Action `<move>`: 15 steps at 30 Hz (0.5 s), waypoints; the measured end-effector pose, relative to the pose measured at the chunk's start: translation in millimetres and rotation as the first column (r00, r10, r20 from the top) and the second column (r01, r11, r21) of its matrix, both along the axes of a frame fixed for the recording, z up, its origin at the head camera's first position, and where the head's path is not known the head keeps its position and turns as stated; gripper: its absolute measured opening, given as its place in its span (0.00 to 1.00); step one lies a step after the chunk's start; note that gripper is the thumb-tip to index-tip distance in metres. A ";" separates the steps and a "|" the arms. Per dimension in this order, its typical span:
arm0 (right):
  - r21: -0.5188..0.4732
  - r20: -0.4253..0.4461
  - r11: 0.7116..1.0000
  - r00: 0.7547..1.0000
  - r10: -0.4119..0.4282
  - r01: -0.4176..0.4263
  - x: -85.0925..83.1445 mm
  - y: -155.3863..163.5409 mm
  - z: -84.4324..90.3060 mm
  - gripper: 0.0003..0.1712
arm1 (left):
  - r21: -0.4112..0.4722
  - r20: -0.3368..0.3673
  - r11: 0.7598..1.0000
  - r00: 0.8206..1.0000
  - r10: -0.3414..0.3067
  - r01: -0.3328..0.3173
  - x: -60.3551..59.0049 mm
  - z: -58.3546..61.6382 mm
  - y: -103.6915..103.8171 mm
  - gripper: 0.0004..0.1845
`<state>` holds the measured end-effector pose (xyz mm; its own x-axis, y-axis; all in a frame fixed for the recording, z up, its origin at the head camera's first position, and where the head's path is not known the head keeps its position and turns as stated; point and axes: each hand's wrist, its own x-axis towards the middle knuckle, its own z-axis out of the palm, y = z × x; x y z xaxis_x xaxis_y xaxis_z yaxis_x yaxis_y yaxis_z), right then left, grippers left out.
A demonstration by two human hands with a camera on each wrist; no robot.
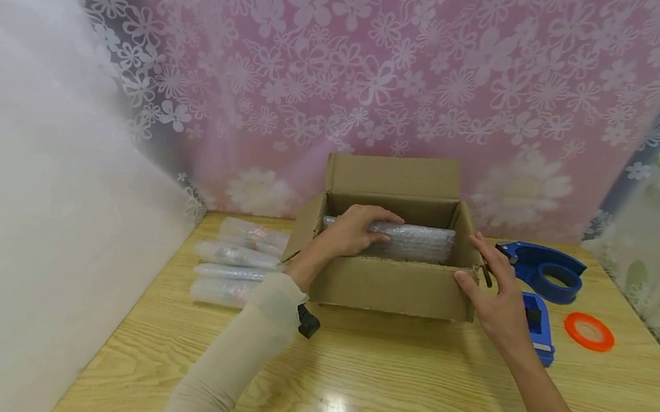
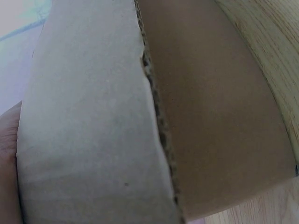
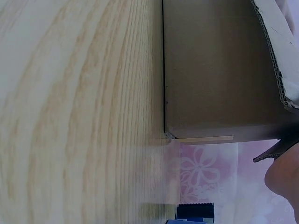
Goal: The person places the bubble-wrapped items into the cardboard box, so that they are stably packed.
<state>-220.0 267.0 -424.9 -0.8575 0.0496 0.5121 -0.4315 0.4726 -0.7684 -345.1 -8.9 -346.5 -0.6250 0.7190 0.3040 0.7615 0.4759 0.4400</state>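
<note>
An open cardboard box (image 1: 393, 290) stands on the table, with a bubble-wrapped package (image 1: 421, 243) inside it near the top. Over the box's front left, my left hand (image 1: 351, 231) reaches in and holds the left part of that package between thumb and fingers. My right hand (image 1: 495, 299) grips the box's right front corner, thumb on the front flap and fingers along the right side. In the left wrist view the front flap (image 2: 93, 112) hides most of the left hand. The right wrist view shows the box's front wall (image 3: 215, 74) and part of the right hand (image 3: 285, 179).
Several bubble-wrapped packages (image 1: 234, 289) lie left of the box. To its right are a blue tape dispenser (image 1: 542, 267), another blue tool (image 1: 542, 339) partly behind the right hand, and an orange ring-shaped roll (image 1: 589, 331). A flowered curtain (image 1: 377, 73) hangs behind the table.
</note>
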 end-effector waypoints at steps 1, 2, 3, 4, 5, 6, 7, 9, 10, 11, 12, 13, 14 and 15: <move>0.000 0.002 1.000 1.000 -0.002 0.002 0.3 0.3 0.1 0.39 | 0.000 -0.007 1.000 1.000 -0.001 0.001 -0.3 0.0 0.2 0.22; 0.000 0.003 1.000 1.000 -0.004 0.004 0.5 0.7 -0.1 0.39 | -0.003 -0.013 1.000 1.000 0.003 -0.003 -0.5 -0.1 0.4 0.22; 0.001 0.004 1.000 1.000 -0.006 0.006 0.7 1.0 -0.3 0.40 | -0.005 -0.014 1.000 1.000 0.009 -0.009 -0.6 0.0 0.4 0.22; 0.001 0.004 1.000 1.000 -0.008 0.008 0.9 1.3 -0.5 0.40 | -0.008 -0.018 1.000 1.000 0.014 -0.015 -0.7 0.1 0.4 0.21; 0.002 0.003 1.000 1.000 -0.008 0.008 0.9 1.4 -0.7 0.40 | -0.014 -0.019 1.000 1.000 0.022 -0.022 -0.7 0.1 0.3 0.21; 0.002 0.002 1.000 1.000 -0.010 0.010 1.2 1.4 -0.6 0.40 | -0.018 -0.020 0.999 0.999 0.028 -0.028 -0.6 0.1 0.1 0.21; 0.003 0.000 1.000 1.000 -0.010 0.010 1.2 1.5 -0.7 0.41 | -0.020 -0.019 0.999 0.999 0.032 -0.033 -0.4 0.3 -0.1 0.20; 0.002 -0.004 1.000 1.000 -0.008 0.008 1.0 1.4 -1.0 0.41 | -0.023 -0.015 0.999 0.999 0.039 -0.039 -0.1 0.2 -0.6 0.20; 0.001 -0.004 1.000 1.000 -0.007 0.007 0.9 1.2 -1.2 0.41 | -0.021 -0.015 0.999 0.999 0.040 -0.040 0.0 0.1 -0.9 0.20; 0.002 -0.006 1.000 1.000 -0.005 0.005 0.6 1.0 -1.4 0.41 | -0.019 -0.012 0.999 0.999 0.041 -0.042 0.1 0.0 -1.2 0.20; 0.001 -0.007 1.000 1.000 -0.004 0.004 0.3 0.8 -1.6 0.41 | -0.017 -0.010 0.999 0.999 0.042 -0.042 0.0 -0.4 -1.4 0.20; 0.000 -0.008 1.000 1.000 -0.003 0.003 0.1 0.6 -1.8 0.41 | -0.015 -0.009 0.999 0.999 0.043 -0.043 0.0 -0.7 -1.6 0.20; -0.001 -0.009 1.000 1.000 -0.002 0.002 0.0 0.4 -2.1 0.41 | -0.013 -0.009 0.999 0.999 0.045 -0.045 0.1 -0.8 -1.9 0.20; -0.002 -0.010 1.000 1.000 -0.001 0.001 -0.1 0.0 -2.3 0.41 | -0.011 -0.008 0.999 0.999 0.046 -0.046 0.2 -1.0 -2.2 0.20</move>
